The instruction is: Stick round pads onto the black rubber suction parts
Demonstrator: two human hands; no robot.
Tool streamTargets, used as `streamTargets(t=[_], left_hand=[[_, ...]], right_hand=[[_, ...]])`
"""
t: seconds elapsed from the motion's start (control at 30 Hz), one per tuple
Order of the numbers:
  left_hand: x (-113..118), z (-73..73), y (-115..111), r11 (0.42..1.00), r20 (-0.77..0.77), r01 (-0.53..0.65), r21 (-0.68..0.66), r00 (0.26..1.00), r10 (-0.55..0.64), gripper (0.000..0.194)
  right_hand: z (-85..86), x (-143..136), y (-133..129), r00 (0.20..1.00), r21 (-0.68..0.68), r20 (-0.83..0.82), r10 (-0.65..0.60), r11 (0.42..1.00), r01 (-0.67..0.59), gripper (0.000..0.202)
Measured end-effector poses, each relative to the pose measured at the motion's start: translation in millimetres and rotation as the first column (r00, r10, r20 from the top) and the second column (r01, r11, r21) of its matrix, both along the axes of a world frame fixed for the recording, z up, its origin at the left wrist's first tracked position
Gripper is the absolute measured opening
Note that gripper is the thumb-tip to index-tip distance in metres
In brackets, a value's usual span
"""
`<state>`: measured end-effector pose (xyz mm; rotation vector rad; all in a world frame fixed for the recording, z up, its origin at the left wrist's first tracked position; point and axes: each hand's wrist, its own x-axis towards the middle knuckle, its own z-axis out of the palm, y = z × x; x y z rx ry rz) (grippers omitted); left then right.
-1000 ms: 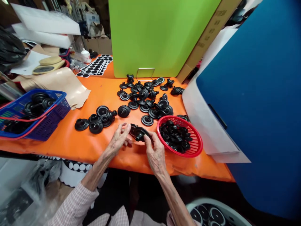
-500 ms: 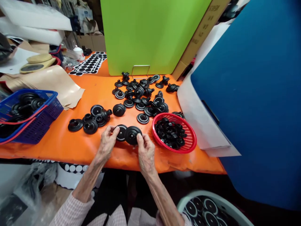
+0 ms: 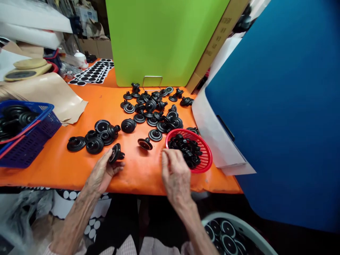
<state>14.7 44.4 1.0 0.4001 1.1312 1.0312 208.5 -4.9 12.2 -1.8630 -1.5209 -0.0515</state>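
My left hand (image 3: pixel 102 173) grips a black stepped plastic disc (image 3: pixel 114 153) by its edge, its short stem pointing right. My right hand (image 3: pixel 176 173) is closed at the near left rim of a red plastic basket (image 3: pixel 208 161); whatever its fingers may hold is hidden. Small black plastic parts (image 3: pixel 188 150) fill much of that basket. Between the hands and farther back, another black disc (image 3: pixel 145 143) rests tilted, its stem upward. A small group of similar discs (image 3: pixel 95 145) lies beyond my left hand, and a larger pile (image 3: pixel 151 106) spreads behind.
An orange-covered table (image 3: pixel 132 173) carries a blue basket (image 3: pixel 39 138) of black discs at left. Brown paper (image 3: pixel 63 95) and sticker sheets (image 3: pixel 92 72) lie behind. A green board (image 3: pixel 164 39) stands at the back, a blue panel (image 3: pixel 287 106) at right. A pale tub (image 3: pixel 239 225) sits below.
My hands have moved apart, the left carrying one disc left. The other disc, beside it before, now rests tilted on the table. My right hand has moved to the red basket. The view shifted slightly.
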Motion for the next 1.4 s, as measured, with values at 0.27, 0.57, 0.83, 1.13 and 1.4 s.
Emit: streamTargets(t=[0.27,0.57,0.83,1.13,1.4], left_hand=[[5,-4.3,-19,0.99,0.0,0.114,0.082,0.993,-0.114,0.018],[19,-1.2,-27,0.97,-0.168,0.217,0.111,0.966,-0.197,0.042],[34,1.0,-36,0.919,-0.074,0.309,0.245,0.951,-0.3,0.045],[23,-20.2,-29,0.686,-0.721,0.464,0.561,0.681,0.129,0.028],[16,-28.9,-25,0.739,-0.972,0.631,0.237,0.145,0.187,0.05]], right_hand=[[-5.2,88,56,0.95,-0.246,0.311,-0.016,0.964,0.097,0.019],[25.6,88,25,0.975,-0.187,-0.172,0.143,0.967,-0.175,0.02],[5.3,-7,-24,0.812,-0.038,-0.426,0.398,0.89,-0.455,0.017],[-23.5,-6,-34,0.83,-0.09,-0.523,0.194,0.956,-0.28,0.018],[-38.3,-7,-37,0.849,-0.087,-0.462,0.257,0.939,-0.332,0.019]])
